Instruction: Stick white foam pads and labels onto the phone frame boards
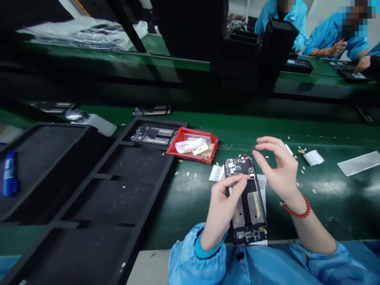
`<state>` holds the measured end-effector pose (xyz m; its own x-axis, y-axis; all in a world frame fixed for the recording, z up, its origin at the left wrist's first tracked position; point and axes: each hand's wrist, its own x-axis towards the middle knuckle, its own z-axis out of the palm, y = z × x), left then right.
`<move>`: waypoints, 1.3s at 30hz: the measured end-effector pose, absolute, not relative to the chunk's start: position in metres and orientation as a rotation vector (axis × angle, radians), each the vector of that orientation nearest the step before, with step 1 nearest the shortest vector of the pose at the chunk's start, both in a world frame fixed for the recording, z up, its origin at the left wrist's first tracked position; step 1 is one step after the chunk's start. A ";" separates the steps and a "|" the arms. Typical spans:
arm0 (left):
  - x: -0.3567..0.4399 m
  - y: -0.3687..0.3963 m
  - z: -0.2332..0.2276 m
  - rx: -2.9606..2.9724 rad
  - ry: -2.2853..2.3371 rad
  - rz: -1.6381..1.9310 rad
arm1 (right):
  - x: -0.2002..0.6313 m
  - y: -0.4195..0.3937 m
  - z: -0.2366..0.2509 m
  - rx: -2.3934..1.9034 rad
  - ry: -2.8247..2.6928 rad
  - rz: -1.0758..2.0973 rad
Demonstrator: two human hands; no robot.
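Nearest us: our left hand (223,206) steadies the opened phone chassis (246,200), which lies flat on the green bench (190,198) right at the near edge; thumb and forefinger pinch across its upper-mid part, just below the board area. Our right hand (279,168) hovers just above and to the right of the chassis top, not touching it, fingers loosely spread, forefinger and thumb curved toward each other. Whether a tiny piece sits between the tips we can't tell, too small. Red bead bracelet (297,209) on that wrist.

Under and beside the chassis: white sticker sheets (216,173). Small tan scraps (301,152) litter the bench nearby.

To do this well, we'd judge: keep the left pinch firm so the frame can't slide, bring the right fingertips straight down, press evenly.

Further out: red bin (192,145) with peeled backing strips, left of it a black foam tray (124,190) holding another phone frame (152,135) in its far compartment. Far right, other workers in blue coats (329,33).
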<state>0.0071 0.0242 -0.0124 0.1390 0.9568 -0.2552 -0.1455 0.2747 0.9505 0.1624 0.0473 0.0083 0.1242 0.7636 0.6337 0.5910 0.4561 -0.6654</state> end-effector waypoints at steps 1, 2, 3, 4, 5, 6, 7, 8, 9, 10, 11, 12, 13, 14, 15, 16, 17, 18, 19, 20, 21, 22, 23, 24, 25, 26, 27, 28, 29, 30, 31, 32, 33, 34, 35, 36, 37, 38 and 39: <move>0.005 0.026 -0.011 0.937 1.105 0.969 | 0.170 0.045 0.015 -1.192 -1.664 0.306; 0.003 0.028 -0.010 0.941 1.088 0.936 | 0.177 0.043 0.022 -1.155 -1.791 0.417; 0.001 0.030 -0.009 0.955 1.075 0.909 | 0.184 0.041 0.029 -1.120 -1.926 0.516; -0.001 0.031 -0.008 0.975 1.062 0.887 | 0.190 0.041 0.035 -1.089 -2.052 0.595; -0.003 0.032 -0.007 0.996 1.049 0.867 | 0.195 0.041 0.041 -1.063 -2.162 0.649; -0.005 0.033 -0.005 1.016 1.036 0.851 | 0.199 0.042 0.046 -1.043 -2.256 0.674; -0.006 0.033 -0.004 1.029 1.025 0.839 | 0.201 0.043 0.050 -1.027 -2.339 0.669; -0.007 0.033 -0.003 1.037 1.013 0.822 | 0.202 0.045 0.053 -1.011 -2.414 0.635; -0.007 0.033 -0.002 1.038 1.003 0.807 | 0.202 0.047 0.055 -0.994 -2.483 0.576; -0.007 0.033 -0.002 1.033 0.996 0.796 | 0.201 0.049 0.056 -0.972 -2.548 0.503; -0.007 0.032 -0.001 1.020 0.994 0.796 | 0.199 0.051 0.058 -0.945 -2.609 0.430; -0.006 0.031 -0.001 1.000 0.993 0.800 | 0.197 0.053 0.060 -0.913 -2.659 0.365; -0.006 0.030 -0.002 0.976 0.994 0.806 | 0.195 0.054 0.062 -0.879 -2.703 0.310; -0.005 0.029 -0.002 0.951 0.997 0.817 | 0.194 0.054 0.063 -0.849 -2.745 0.266; -0.005 0.028 -0.003 0.928 1.002 0.828 | 0.192 0.054 0.065 -0.823 -2.784 0.226; -0.005 0.028 -0.004 0.911 1.009 0.833 | 0.191 0.053 0.066 -0.807 -2.821 0.184; -0.005 0.027 -0.006 0.901 1.020 0.836 | 0.189 0.053 0.067 -0.797 -2.854 0.140; -0.005 0.026 -0.007 0.899 1.034 0.839 | 0.188 0.052 0.067 -0.788 -2.886 0.100; -0.005 0.026 -0.009 0.902 1.052 0.841 | 0.187 0.051 0.067 -0.781 -2.915 0.065; -0.005 0.026 -0.010 0.907 1.070 0.841 | 0.187 0.051 0.066 -0.770 -2.937 0.039; -0.005 0.026 -0.012 0.914 1.086 0.841 | 0.187 0.050 0.066 -0.762 -2.954 0.024; -0.006 0.026 -0.013 0.922 1.097 0.842 | 0.187 0.051 0.066 -0.758 -2.965 0.024; -0.006 0.026 -0.013 0.927 1.094 0.841 | 0.187 0.051 0.066 -0.758 -2.972 0.040; -0.006 0.027 -0.013 0.927 1.077 0.838 | 0.188 0.052 0.066 -0.759 -2.974 0.072; -0.006 0.028 -0.013 0.920 1.049 0.842 | 0.189 0.053 0.066 -0.761 -2.968 0.122; -0.006 0.028 -0.012 0.904 1.013 0.852 | 0.190 0.053 0.067 -0.770 -2.945 0.196; -0.006 0.029 -0.011 0.870 0.973 0.861 | 0.192 0.054 0.067 -0.789 -2.888 0.294; -0.006 0.030 -0.011 0.812 0.936 0.874 | 0.192 0.053 0.067 -0.829 -2.780 0.406; -0.005 0.030 -0.010 0.731 0.905 0.895 | 0.192 0.051 0.066 -0.891 -2.621 0.528; -0.005 0.030 -0.010 0.631 0.887 0.926 | 0.192 0.048 0.063 -0.967 -2.419 0.661; -0.004 0.030 -0.010 0.520 0.880 0.959 | 0.190 0.044 0.059 -1.041 -2.195 0.804; -0.003 0.030 -0.011 0.409 0.883 0.992 | 0.188 0.039 0.054 -1.097 -1.971 0.948; -0.001 0.029 -0.012 0.312 0.893 1.021 | 0.184 0.034 0.048 -1.130 -1.767 1.086; 0.000 0.029 -0.012 0.239 0.899 1.036 | 0.180 0.028 0.041 -1.139 -1.597 1.212; 0.002 0.029 -0.013 0.189 0.897 1.029 | 0.176 0.022 0.035 -1.125 -1.459 1.314; 0.004 0.029 -0.013 0.148 0.887 1.006 | 0.171 0.017 0.029 -1.103 -1.346 1.377; 0.006 0.030 -0.013 0.108 0.869 0.970 | 0.167 0.013 0.024 -1.087 -1.256 1.404; 0.008 0.030 -0.012 0.061 0.849 0.931 | 0.163 0.009 0.021 -1.083 -1.182 1.408; 0.009 0.030 -0.011 0.006 0.829 0.890 | 0.160 0.007 0.019 -1.086 -1.121 1.402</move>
<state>0.0094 0.0304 -0.0111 0.3465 0.6887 -0.6369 -0.6841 0.6501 0.3308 0.1598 0.0068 0.0187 -0.1002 0.9933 -0.0580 -0.1618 -0.0738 -0.9841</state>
